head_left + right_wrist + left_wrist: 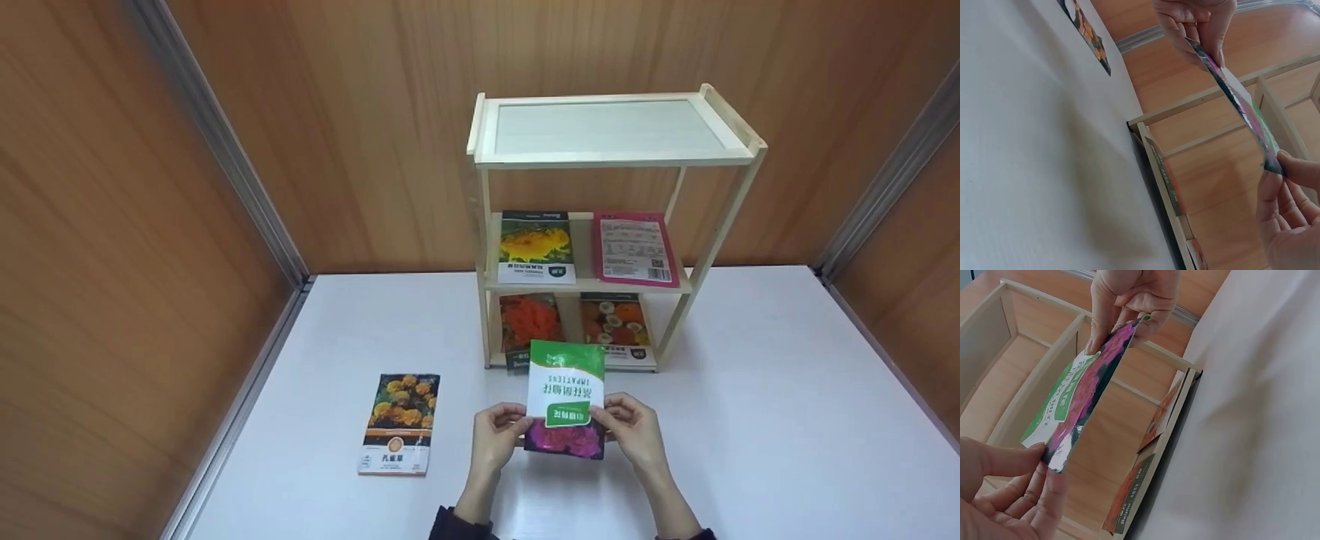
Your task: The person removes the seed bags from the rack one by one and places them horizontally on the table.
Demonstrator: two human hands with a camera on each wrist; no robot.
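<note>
Both hands, left hand (495,435) and right hand (634,431), pinch the seed packet (566,394) at its near edges; keep it level, fingers clamped, approaching the shelf rack (480,225).

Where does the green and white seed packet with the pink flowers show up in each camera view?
Head: green and white seed packet low centre, pinched between both hands, before the wooden shelf.
Left wrist: packet edge-on, running diagonally from upper centre to lower left.
Right wrist: packet edge-on, upper right.
Shared landmark: the wooden shelf.
</note>
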